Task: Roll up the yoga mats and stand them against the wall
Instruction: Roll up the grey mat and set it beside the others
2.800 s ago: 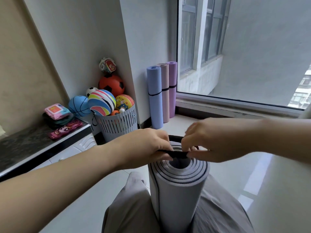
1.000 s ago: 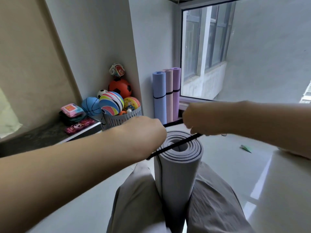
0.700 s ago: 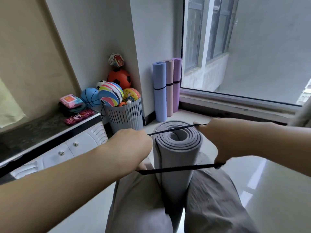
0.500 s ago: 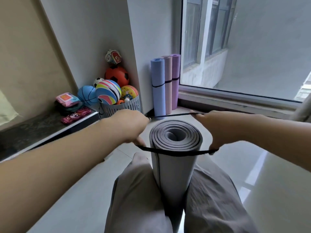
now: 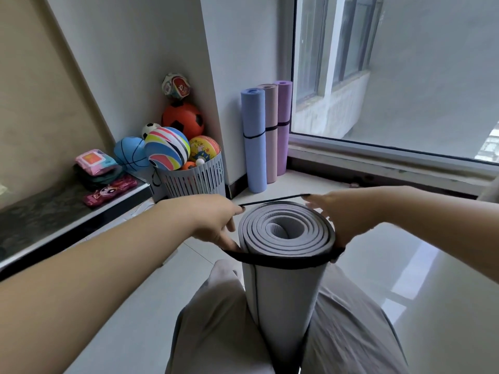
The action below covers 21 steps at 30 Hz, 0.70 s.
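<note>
A rolled grey yoga mat [image 5: 283,292] stands upright between my knees. A black elastic band [image 5: 272,261] loops round its top end. My left hand [image 5: 213,220] pinches the band at the roll's left side. At the right side my right hand [image 5: 343,211] holds the same band, stretching it wide over the rim. Three rolled mats stand against the wall by the window: a blue mat [image 5: 253,139], a pink mat [image 5: 270,130] and a purple mat [image 5: 283,125], each with a black band round its middle.
A grey slatted basket [image 5: 197,179] heaped with balls stands in the corner left of the mats. A dark-topped cabinet [image 5: 48,214] with pouches on it runs along the left wall. A large window [image 5: 391,76] and its low sill lie ahead. Glossy floor spreads right.
The band went from being held above the roll to being stretched over its top end. Both hands have pulled it down onto the rim, its near side now lying against the mat.
</note>
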{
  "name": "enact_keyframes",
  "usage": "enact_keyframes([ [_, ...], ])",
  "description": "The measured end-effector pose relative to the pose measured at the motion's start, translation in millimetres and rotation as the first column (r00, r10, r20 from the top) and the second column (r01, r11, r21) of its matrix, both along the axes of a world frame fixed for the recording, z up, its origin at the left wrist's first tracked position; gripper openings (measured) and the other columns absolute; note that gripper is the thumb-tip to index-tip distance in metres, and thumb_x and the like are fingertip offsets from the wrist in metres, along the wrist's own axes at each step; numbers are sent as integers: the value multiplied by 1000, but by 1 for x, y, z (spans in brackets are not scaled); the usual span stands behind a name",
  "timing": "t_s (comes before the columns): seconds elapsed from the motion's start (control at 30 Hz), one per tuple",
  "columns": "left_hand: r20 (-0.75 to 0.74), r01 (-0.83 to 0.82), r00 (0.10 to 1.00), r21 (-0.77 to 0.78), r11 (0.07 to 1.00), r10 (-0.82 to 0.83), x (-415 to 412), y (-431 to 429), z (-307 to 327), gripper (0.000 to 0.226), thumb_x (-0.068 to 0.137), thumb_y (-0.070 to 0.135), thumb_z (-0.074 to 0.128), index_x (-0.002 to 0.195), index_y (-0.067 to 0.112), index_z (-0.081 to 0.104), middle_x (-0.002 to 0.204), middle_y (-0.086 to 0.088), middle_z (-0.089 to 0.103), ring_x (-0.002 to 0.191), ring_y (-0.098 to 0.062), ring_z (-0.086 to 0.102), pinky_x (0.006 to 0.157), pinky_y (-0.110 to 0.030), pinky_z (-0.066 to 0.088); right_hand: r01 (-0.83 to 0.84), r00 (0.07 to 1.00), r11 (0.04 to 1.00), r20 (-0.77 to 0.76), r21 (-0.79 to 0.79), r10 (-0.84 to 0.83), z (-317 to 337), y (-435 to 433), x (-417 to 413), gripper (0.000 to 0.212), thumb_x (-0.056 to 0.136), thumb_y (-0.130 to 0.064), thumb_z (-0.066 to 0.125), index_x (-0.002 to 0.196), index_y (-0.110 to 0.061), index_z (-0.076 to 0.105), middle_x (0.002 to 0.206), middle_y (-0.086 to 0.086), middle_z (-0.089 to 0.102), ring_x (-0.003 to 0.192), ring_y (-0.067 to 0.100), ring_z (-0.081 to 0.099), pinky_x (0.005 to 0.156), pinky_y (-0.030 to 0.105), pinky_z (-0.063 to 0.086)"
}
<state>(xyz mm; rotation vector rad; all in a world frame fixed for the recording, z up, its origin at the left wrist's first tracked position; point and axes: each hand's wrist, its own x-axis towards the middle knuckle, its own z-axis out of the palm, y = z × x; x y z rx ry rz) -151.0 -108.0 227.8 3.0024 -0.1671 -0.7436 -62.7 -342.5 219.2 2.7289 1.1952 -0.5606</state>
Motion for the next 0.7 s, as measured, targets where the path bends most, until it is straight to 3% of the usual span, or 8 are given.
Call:
enact_keyframes([
  [0.07,1,16,1000,13,1000,-16,6,0,2,97,75,55,71,150,18,23,125,7,59,89,-11,53,81,-21,43,21,999,1000,-35,7,-20,0,2,6,133,53,-51,89,153,-20,8,150,-5,39,129,16,45,101,27,44],
  [0.17,-68,20,997,-20,1000,-21,10,-1,1,74,76,52,72,138,26,42,117,10,63,92,-11,58,82,-22,46,-46,996,998,-69,33,48,-6,1,10,113,52,-50,90,144,-30,27,133,-11,53,110,11,53,95,25,46],
  [0.3,-64,17,998,-18,1000,-18,-3,-7,-20,26,76,52,74,85,35,56,67,21,50,63,-1,50,57,-12,35,-69,986,994,-148,79,80,-21,-9,-1,82,63,-42,87,133,-34,45,101,-33,46,97,0,46,80,3,33],
  [0.37,-29,-17,999,-56,998,15,-13,-11,-28,35,75,50,75,68,37,44,59,22,43,53,2,45,48,-9,31,-53,976,994,-203,95,72,-32,-14,-7,71,64,-44,86,127,-37,53,105,-32,50,98,3,51,88,9,39],
  [0.43,14,-11,1000,-67,998,12,-20,-11,-34,39,75,52,74,67,39,38,61,21,42,53,3,44,46,-8,32,-39,976,994,-208,102,60,-39,-19,-12,63,64,-47,85,120,-42,57,109,-28,56,96,7,55,92,18,44],
  [0.6,-41,-100,995,-132,986,95,-47,-9,-62,36,70,57,75,78,39,45,68,23,49,59,7,49,56,-11,37,-77,978,991,-187,105,95,-66,-18,-39,43,70,-42,83,109,-36,65,81,-36,44,75,-9,49,73,3,32],
  [0.67,-85,-143,988,-162,976,131,-58,-5,-78,51,54,73,75,90,43,55,84,22,61,75,7,58,74,-19,48,-52,969,995,-237,79,70,-81,-16,-49,36,69,-45,83,99,-42,62,79,-36,49,71,-9,49,70,10,37],
  [0.7,-99,-133,988,-168,977,118,-61,-3,-87,76,41,83,70,106,44,58,103,22,64,94,1,61,89,-27,49,-33,962,997,-267,65,49,-89,-15,-54,33,67,-46,83,92,-42,61,80,-32,57,70,-5,53,69,13,43],
])
